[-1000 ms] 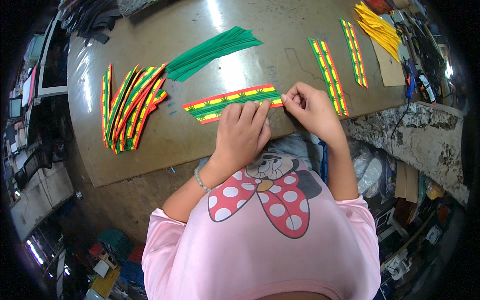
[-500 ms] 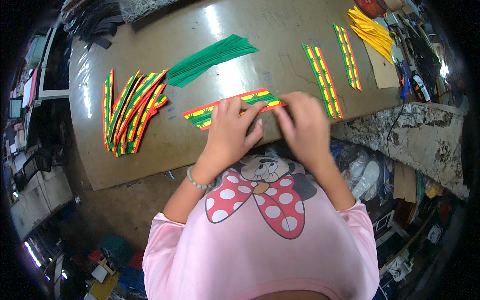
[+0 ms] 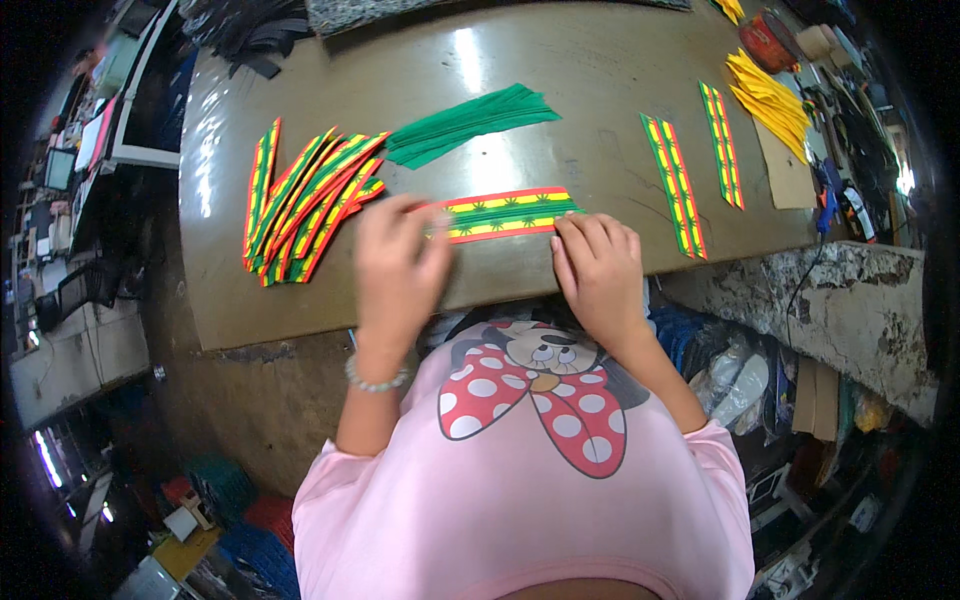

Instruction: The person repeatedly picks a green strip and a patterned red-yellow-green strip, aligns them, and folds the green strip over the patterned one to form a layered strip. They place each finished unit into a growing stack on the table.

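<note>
A patterned strip point(image 3: 508, 214) in red, yellow and green with dark leaf shapes lies lengthwise on the table in front of me. My right hand point(image 3: 603, 270) has its fingers closed at the strip's right end, pressing or pinching the corner. At the left end is my left hand point(image 3: 400, 262), smeared by motion, so its fingers and whether they touch the strip are unclear. Just beyond the strip rests a bundle of plain green strips point(image 3: 470, 125). To the left, several more patterned strips point(image 3: 315, 205) form a fanned, overlapping pile.
Two patterned pieces, a nearer strip point(image 3: 675, 190) and a farther strip point(image 3: 722, 146), lie apart at the right. Beyond them sit yellow strips point(image 3: 768, 100) over brown cardboard point(image 3: 787, 170). Dark strips point(image 3: 245, 35) are heaped at the far left. The table's front edge point(image 3: 480, 303) runs close to my body.
My left hand has moved left, off the strip's middle to its left end. The right hand has settled at the right end. My view has shifted slightly.
</note>
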Demonstrator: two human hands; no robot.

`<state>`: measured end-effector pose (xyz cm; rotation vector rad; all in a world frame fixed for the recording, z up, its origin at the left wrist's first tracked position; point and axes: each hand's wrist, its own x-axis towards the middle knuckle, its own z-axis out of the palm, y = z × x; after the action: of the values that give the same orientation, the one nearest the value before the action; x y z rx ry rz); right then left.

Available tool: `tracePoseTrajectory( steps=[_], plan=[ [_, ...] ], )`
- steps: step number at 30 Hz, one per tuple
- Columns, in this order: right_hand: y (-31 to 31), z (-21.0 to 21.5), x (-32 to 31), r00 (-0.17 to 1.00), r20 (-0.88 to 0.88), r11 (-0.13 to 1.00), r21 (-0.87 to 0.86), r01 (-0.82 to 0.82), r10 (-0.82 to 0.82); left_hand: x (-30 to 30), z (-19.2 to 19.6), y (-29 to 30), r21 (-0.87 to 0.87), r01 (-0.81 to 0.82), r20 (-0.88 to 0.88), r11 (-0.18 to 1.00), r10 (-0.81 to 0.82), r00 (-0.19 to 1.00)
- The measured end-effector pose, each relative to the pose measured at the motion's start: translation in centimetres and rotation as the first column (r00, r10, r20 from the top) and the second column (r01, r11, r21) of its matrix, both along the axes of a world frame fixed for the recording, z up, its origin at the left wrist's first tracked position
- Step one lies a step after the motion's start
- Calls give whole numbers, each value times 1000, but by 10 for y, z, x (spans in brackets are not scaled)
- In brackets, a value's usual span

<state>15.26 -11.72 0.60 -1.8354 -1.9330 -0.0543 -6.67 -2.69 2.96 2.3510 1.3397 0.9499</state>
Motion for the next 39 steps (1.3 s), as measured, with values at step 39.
tracePoseTrajectory(
  steps=[39],
  plan=[
    [76,5,10,979,101,983,45,-180,175,34,3,76,-93,276,-248,957,-291,924]
  ],
)
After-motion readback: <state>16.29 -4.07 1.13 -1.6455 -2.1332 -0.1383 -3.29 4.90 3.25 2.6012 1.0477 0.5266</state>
